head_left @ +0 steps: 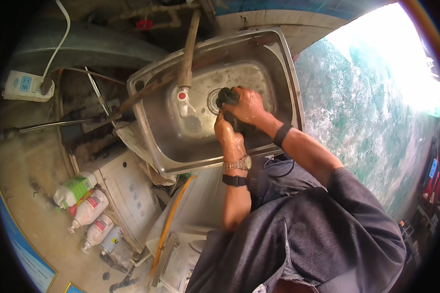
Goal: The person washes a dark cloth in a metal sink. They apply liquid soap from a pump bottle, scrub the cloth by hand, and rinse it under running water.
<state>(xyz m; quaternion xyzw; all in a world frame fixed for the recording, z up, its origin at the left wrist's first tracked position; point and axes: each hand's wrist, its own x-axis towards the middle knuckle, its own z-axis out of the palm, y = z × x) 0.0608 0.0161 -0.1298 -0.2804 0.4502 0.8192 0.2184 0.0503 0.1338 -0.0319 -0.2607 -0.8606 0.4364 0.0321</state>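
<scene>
- Stainless-steel rectangular sink [249, 73], upper centre of the frame, surrounds the work.
- Bare left hand [227, 134], centre, lies against a crumpled blackish-green cloth-like bundle [228, 96]; its finger closure cannot be told.
- Bare right hand [250, 105] grips the bundle tightly near the round metal drain [212, 101].
- Step in hand: apparently rubbing or wringing; the next move likely calls for firm, opposed holds.
- Mottled green-white wall [327, 97], right of frame.

Left hand [229, 136]: pointing forward | right hand [248, 105]: curled, farther forward | forearms [309, 149]: converging
</scene>
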